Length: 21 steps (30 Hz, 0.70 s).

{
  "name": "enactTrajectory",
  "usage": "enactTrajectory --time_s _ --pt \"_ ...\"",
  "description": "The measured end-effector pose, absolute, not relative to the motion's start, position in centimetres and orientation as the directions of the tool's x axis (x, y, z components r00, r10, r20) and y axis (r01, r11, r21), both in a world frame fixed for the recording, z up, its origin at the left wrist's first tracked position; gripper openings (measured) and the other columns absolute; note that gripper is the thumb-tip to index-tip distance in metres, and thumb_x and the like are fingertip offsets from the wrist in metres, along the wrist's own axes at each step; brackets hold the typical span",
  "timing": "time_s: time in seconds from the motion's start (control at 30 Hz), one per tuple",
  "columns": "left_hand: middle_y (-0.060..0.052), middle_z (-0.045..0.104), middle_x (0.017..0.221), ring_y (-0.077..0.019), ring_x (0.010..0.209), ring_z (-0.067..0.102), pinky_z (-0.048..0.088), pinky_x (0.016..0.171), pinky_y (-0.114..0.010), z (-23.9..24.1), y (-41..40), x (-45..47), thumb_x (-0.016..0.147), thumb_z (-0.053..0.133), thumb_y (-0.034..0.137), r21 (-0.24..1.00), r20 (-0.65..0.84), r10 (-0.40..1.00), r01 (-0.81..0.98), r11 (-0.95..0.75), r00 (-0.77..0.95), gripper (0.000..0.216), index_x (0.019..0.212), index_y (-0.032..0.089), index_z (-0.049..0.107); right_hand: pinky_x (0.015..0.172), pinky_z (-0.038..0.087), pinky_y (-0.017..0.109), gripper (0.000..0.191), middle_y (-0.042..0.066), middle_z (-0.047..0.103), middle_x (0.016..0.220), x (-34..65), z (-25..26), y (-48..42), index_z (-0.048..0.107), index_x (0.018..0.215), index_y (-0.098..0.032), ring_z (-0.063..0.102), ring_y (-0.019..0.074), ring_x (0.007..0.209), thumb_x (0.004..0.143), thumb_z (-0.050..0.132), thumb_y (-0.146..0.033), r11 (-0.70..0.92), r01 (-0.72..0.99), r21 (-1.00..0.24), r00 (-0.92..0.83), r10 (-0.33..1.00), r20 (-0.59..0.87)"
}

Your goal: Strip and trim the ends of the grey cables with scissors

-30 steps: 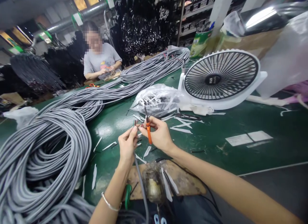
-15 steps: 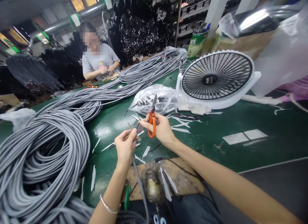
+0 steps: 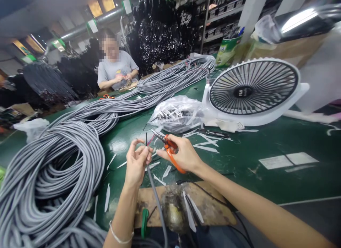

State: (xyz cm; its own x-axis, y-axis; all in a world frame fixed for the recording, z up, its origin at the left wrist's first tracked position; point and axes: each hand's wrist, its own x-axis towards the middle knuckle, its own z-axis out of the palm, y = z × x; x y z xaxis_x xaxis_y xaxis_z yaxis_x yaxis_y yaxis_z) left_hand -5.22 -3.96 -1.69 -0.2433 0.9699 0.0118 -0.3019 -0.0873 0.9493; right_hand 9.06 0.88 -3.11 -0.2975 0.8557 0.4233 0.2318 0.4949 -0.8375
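My left hand (image 3: 137, 159) pinches the end of a grey cable (image 3: 156, 194), whose thin inner wires (image 3: 150, 139) stick out above the fingertips. One wire is black and stands upright; another looks reddish-pink. The rest of the cable runs down toward my lap. In my right hand (image 3: 185, 154) is a pair of orange-handled scissors (image 3: 174, 159), with fingers around the handles. Their dark blades point up and left, close beside the wires. Whether the blades touch a wire I cannot tell.
Large grey cable coils (image 3: 53, 162) cover the left side of the green table (image 3: 239, 177). A white fan (image 3: 253, 91) stands right of a clear plastic bag (image 3: 177, 114). Paper strips (image 3: 206, 148) lie scattered. A brown board (image 3: 210, 198) is at the front edge. Across the table sits a co-worker (image 3: 118, 70).
The scissors have swung from pointing upright to pointing left, with their blades now near the wires. My right fingers have left the wires and moved onto the handles. The view shifted slightly.
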Motion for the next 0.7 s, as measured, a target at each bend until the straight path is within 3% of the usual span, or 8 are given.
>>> enactTrajectory --time_s 0.3,0.4,0.5,0.6,0.7 --pt "0.002 0.056 0.055 -0.0078 0.045 0.052 0.039 0.041 -0.017 -2.26 -4.24 -5.25 0.06 0.074 0.033 0.98 0.201 0.927 0.06 -0.192 -0.318 0.028 0.059 0.016 0.052 0.046 0.025 0.021 0.046 -0.003 0.041 0.048 9.32 -3.49 1.07 0.04 0.049 -0.018 0.033 0.0075 0.045 0.072 0.056 -0.055 0.566 0.478 -0.672 -0.413 0.82 0.397" --pt "0.0 0.062 0.061 -0.0074 0.045 0.053 0.04 0.041 -0.017 -2.18 -4.16 -5.24 0.06 0.074 0.033 0.99 0.143 0.94 0.025 -0.142 -0.31 0.027 0.072 0.016 0.057 0.045 0.024 0.02 0.049 -0.005 0.036 0.046 9.46 -3.58 1.09 0.039 0.047 -0.018 0.029 0.0063 0.044 0.071 0.055 -0.057 0.552 0.455 -0.699 -0.417 0.825 0.381" --pt "0.0 0.064 0.06 -0.0072 0.041 0.051 0.04 0.04 -0.018 -1.88 -4.04 -5.33 0.058 0.075 0.039 0.996 -0.034 0.973 -0.084 0.015 -0.23 0.039 0.084 0.015 0.059 0.043 0.023 0.019 0.052 -0.006 0.031 0.045 9.53 -3.42 1.15 0.039 0.046 -0.017 0.026 0.0056 0.045 0.069 0.057 -0.06 0.503 0.394 -0.77 -0.372 0.853 0.367" --pt "0.0 0.06 0.053 -0.0061 0.037 0.047 0.037 0.038 -0.018 -1.6 -3.98 -5.43 0.052 0.077 0.043 0.983 -0.134 0.978 -0.145 0.111 -0.161 0.041 0.071 0.011 0.061 0.043 0.021 0.019 0.053 -0.006 0.028 0.045 9.55 -3.12 1.17 0.04 0.045 -0.016 0.024 0.0055 0.046 0.067 0.057 -0.062 0.463 0.332 -0.822 -0.39 0.861 0.328" --pt "0.002 0.054 0.048 -0.0045 0.034 0.042 0.033 0.036 -0.018 -1.51 -4.03 -5.54 0.044 0.08 0.043 0.976 -0.115 0.98 -0.204 0.081 -0.162 0.041 0.057 0.013 0.056 0.044 0.022 0.018 0.051 -0.006 0.029 0.047 9.65 -2.89 1.03 0.043 0.047 -0.016 0.026 0.0057 0.047 0.07 0.056 -0.06 0.489 0.284 -0.825 -0.472 0.82 0.324"
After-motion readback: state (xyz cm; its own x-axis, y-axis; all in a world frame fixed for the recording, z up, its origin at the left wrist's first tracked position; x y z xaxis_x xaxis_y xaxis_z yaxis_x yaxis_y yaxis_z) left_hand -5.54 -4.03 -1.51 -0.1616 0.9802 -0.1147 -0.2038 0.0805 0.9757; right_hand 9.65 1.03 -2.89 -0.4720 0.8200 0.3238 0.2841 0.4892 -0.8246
